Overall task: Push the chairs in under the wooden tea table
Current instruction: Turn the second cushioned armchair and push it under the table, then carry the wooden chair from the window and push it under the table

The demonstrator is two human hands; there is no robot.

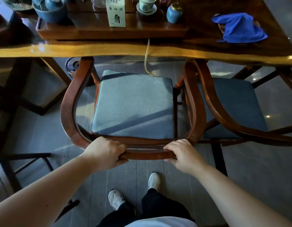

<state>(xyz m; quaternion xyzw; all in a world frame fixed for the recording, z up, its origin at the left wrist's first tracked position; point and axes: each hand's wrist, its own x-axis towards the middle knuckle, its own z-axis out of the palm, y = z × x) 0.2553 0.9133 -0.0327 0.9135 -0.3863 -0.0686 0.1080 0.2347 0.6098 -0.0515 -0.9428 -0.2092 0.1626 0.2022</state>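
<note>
1. From the head view, the chair (133,105) stands on the grey floor facing the wooden tea table (109,50). The tips of its curved arms are already tucked beneath the table edge, while most of the blue seat cushion (133,104) is still out in the open.
2. Both hands are closed around the back rail: the left hand (106,151) grips toward the left bend, the right hand (183,154) toward the right bend, bare rail between them.
3. The chair looks like solid hardwood, so I'd judge it stiff and fairly heavy. The polished rail may be a bit slick, and a wide two-handed hold there seems the sensible place.
4. Its front-to-back axis runs straight away from the person, toward the table.
5. A second chair (232,104) sits just beside it on the right, arms nearly touching. A pale cord (147,58) hangs from the table over the cushion's far edge.
</note>
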